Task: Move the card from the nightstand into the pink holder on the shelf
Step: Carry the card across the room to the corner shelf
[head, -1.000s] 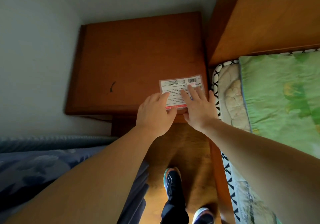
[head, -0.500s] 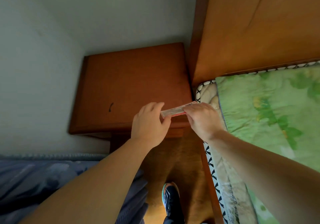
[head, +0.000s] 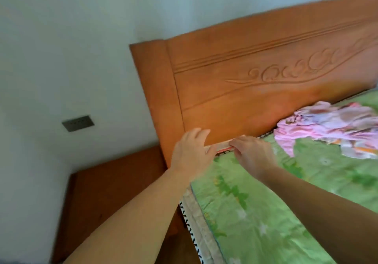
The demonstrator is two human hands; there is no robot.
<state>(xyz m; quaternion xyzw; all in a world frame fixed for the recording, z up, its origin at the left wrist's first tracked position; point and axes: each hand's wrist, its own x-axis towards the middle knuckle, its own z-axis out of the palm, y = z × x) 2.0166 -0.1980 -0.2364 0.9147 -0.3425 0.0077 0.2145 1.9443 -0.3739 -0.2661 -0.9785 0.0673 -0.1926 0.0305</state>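
The white card (head: 222,146) with a red edge shows edge-on, held level between my two hands in front of the wooden headboard. My left hand (head: 191,153) grips its left end, fingers curled over the top. My right hand (head: 252,153) pinches its right end. The brown nightstand (head: 114,184) lies below and to the left, its top bare. No pink holder or shelf is in view.
A carved wooden headboard (head: 255,83) rises behind my hands. A bed with a green floral cover (head: 276,202) fills the lower right, with a crumpled pink cloth (head: 327,128) on it. A grey wall plate (head: 77,123) sits on the white wall at the left.
Both hands lifted the card off the nightstand and carried it up and right, over the bed corner. My view swung up from the nightstand to the headboard.
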